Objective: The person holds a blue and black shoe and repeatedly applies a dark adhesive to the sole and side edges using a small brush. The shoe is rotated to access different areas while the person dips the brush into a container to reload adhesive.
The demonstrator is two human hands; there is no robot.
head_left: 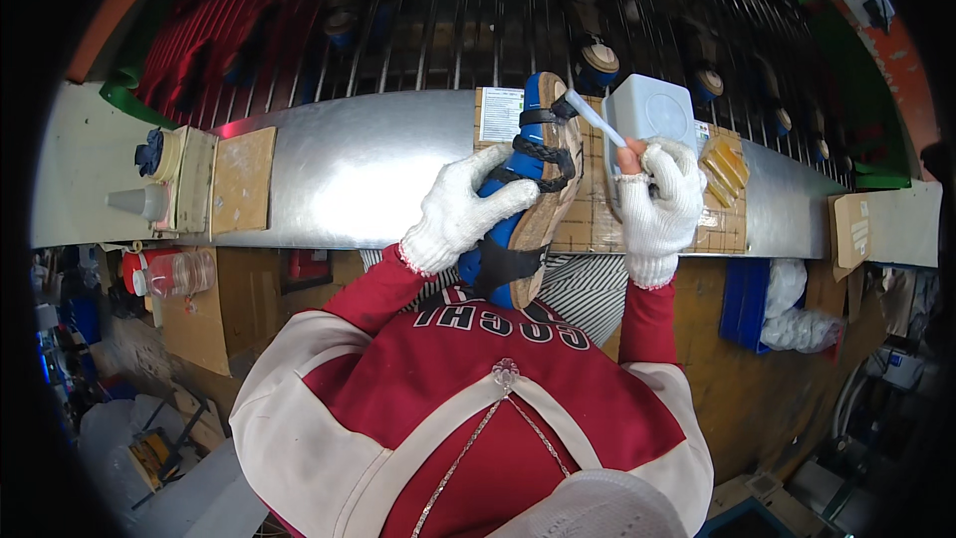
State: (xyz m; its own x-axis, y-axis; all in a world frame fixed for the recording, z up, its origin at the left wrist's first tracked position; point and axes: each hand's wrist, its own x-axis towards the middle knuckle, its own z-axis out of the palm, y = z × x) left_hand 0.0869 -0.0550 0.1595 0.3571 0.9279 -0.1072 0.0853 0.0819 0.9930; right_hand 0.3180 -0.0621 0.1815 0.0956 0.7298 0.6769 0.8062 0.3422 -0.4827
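Observation:
My left hand (453,207), in a white knit glove, grips a sandal upper with black straps on a blue shoe last (478,244). Its tan, cork-coloured underside (563,209) faces right, and the sandal is tilted with one end pointing away from me. In my right hand (665,201), gloved with a bare fingertip showing, is a white-handled brush (595,120). The brush's dark head touches the sandal's far end. Just beyond my right hand stands a white plastic container (649,105) with a round mark on its face.
A metal worktop (339,174) carries cardboard (597,219) and amber blocks (725,171) on the right. Behind it, a rack of metal rods (438,20) holds several more lasted shoes (599,58). At left are a tape roll (159,153) and a grey cone (139,202).

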